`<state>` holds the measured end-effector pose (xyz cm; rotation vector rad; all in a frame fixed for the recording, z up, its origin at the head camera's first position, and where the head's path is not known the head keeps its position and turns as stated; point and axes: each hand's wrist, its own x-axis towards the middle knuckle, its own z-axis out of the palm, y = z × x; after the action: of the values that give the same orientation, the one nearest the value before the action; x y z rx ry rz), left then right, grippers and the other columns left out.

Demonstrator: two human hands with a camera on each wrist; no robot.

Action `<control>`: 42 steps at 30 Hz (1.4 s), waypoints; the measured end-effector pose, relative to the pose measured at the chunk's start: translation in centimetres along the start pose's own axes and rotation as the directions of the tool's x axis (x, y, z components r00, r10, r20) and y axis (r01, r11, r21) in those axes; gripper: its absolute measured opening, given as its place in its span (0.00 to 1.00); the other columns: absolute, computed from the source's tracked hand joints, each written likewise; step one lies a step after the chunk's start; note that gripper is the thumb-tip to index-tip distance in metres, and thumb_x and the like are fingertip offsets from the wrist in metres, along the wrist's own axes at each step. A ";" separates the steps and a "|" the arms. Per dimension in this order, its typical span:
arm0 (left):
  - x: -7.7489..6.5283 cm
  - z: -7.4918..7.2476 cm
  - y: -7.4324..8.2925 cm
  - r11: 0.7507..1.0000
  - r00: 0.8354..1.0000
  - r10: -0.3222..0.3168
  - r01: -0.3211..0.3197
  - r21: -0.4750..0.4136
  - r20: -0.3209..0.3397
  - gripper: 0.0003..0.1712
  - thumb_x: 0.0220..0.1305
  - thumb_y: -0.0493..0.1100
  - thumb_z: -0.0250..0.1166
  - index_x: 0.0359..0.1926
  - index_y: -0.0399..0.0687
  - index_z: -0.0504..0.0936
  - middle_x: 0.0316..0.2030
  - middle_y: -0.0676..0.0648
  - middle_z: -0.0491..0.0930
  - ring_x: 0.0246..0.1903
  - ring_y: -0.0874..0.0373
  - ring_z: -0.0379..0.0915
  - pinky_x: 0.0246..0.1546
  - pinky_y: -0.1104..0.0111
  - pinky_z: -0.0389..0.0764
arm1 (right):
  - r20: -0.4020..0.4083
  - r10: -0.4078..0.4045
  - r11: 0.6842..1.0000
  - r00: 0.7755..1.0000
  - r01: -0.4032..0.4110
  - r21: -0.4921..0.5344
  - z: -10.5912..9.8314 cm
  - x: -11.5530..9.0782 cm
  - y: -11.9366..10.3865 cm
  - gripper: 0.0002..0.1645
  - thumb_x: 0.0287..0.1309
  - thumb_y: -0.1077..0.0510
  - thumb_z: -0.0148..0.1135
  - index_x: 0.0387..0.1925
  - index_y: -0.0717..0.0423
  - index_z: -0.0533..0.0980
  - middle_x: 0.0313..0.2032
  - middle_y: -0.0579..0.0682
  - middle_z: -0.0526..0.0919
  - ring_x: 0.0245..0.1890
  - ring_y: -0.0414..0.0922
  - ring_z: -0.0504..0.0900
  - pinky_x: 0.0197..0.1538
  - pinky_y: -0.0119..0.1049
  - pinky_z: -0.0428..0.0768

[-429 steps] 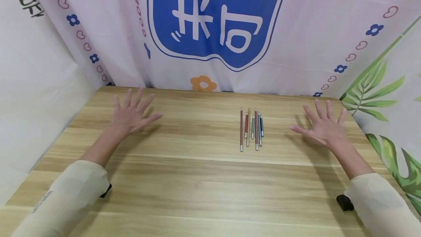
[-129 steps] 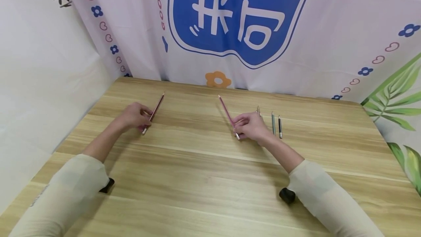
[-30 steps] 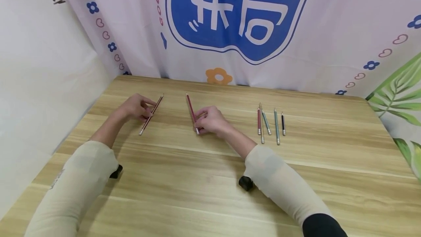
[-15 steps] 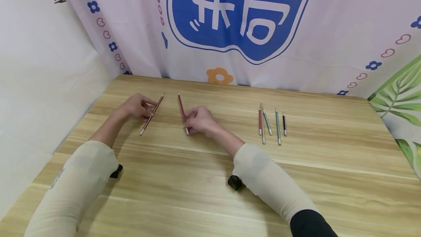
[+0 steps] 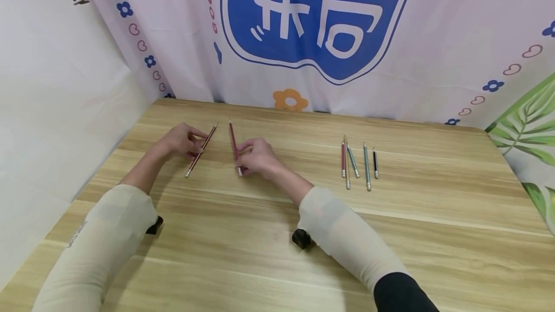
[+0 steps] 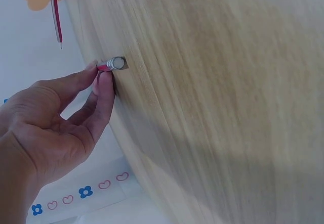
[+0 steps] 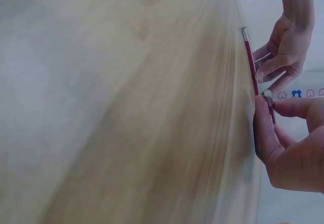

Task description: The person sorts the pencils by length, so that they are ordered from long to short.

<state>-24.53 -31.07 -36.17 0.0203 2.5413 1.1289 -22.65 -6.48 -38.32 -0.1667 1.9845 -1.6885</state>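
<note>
In the head view the left hand (image 5: 184, 142) pinches a dark red pencil (image 5: 201, 150), its long axis running from seven o'clock at the eraser to one o'clock at the tip, while the right hand (image 5: 257, 158) pinches a crimson pencil (image 5: 234, 143) that points toward half past eleven — tips near each other, eraser ends wider apart, a strip of table (image 5: 218, 158) between. The crimson pencil lies at ten o'clock from the right hand; the left forearm (image 5: 117, 215) reaches in from between seven and eight o'clock, the right forearm (image 5: 342, 230) from four, and five pencils (image 5: 366, 166) lie well apart at three. In the left wrist view thumb and finger clamp the dark red pencil, eraser toward the camera, the crimson tip at ten o'clock. In the right wrist view thumb and finger nip the crimson pencil — the dark red one at about twelve
</note>
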 end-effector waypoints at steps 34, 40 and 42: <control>0.0 0.4 0.5 1.000 1.000 -0.010 0.010 -0.022 -0.007 0.28 0.67 0.21 0.61 0.66 0.18 0.68 0.36 0.34 0.81 0.27 0.59 0.81 0.33 0.65 0.92 | -0.114 -0.040 0.998 0.993 0.034 -0.053 3.3 1.6 -0.6 0.26 0.53 0.79 0.68 0.55 0.64 0.82 0.36 0.58 0.84 0.25 0.47 0.84 0.32 0.35 0.91; 0.0 0.3 0.5 1.000 1.000 -0.013 0.013 -0.003 -0.009 0.28 0.66 0.22 0.62 0.66 0.18 0.69 0.36 0.34 0.80 0.27 0.59 0.81 0.33 0.64 0.92 | -0.116 -0.063 0.992 0.991 0.049 -0.118 3.6 1.8 -0.7 0.26 0.54 0.78 0.68 0.55 0.63 0.83 0.33 0.57 0.85 0.22 0.45 0.84 0.30 0.35 0.91; 0.0 0.3 0.4 1.000 1.000 -0.013 0.013 -0.001 -0.007 0.28 0.66 0.22 0.62 0.66 0.18 0.69 0.36 0.34 0.79 0.27 0.59 0.80 0.33 0.64 0.92 | -0.120 -0.070 0.988 0.990 0.052 -0.144 3.6 1.8 -0.7 0.26 0.54 0.78 0.67 0.55 0.63 0.84 0.32 0.56 0.85 0.20 0.45 0.83 0.28 0.35 0.90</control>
<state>-24.45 -30.58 -36.00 -0.0008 2.5433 1.1272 -22.71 -10.61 -38.51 -0.1778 2.2131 -1.6327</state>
